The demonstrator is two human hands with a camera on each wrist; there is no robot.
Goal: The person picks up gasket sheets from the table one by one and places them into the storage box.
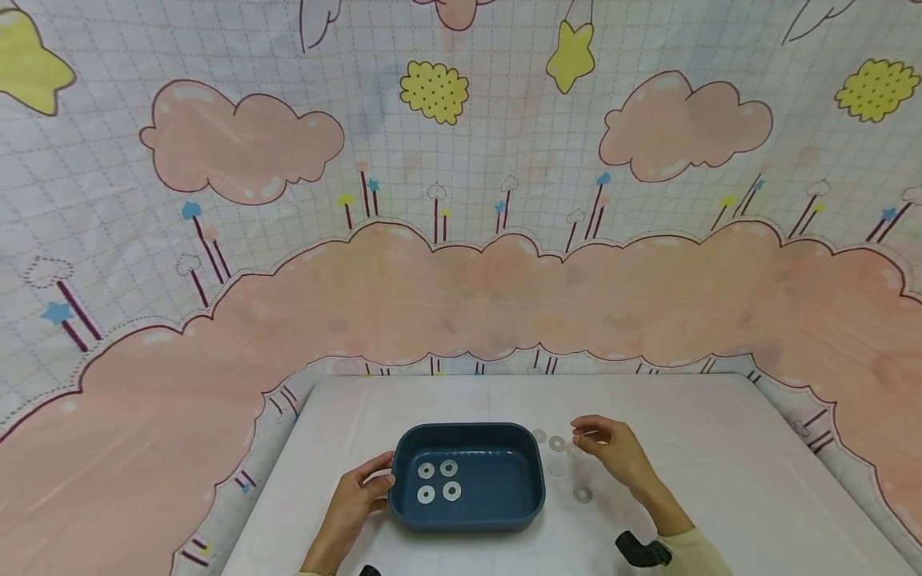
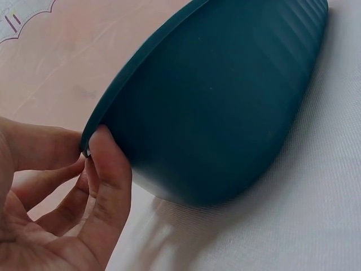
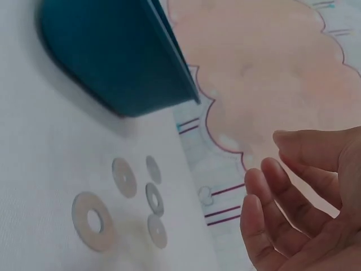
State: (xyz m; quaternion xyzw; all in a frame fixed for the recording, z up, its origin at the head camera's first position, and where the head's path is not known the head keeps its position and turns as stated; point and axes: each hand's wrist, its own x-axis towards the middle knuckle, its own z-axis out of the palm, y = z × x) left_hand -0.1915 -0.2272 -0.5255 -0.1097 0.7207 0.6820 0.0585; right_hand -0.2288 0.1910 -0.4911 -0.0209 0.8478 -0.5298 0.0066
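The left hand (image 1: 354, 494) pinches the near edge of the tray (image 1: 497, 484), its thumb and fingers closed on the rim, with the tray's body reaching away to the right of those fingertips. Inside the tray, to the right of the same fingers, four rings (image 1: 445, 488) lie flat in two rows of two, on the half nearer that hand. The right hand (image 1: 618, 454) has nothing visible in its grasp: its fingers are loosely bent, and the thumb stands apart from them with a plain gap between. Five loose rings (image 3: 80, 220) lie on the table (image 1: 720, 472) near the right fingers, between that hand and the tray; in the head view one shows just under the fingertips, three lie to their left, and one is nearer the wrist. The tray's right end is beyond those rings, apart from the right fingers. A dark band (image 1: 643, 550) sits behind the right hand, by the pale sleeve (image 1: 695, 556). A printed cloth (image 1: 461, 296) rises beyond both hands' fingers.
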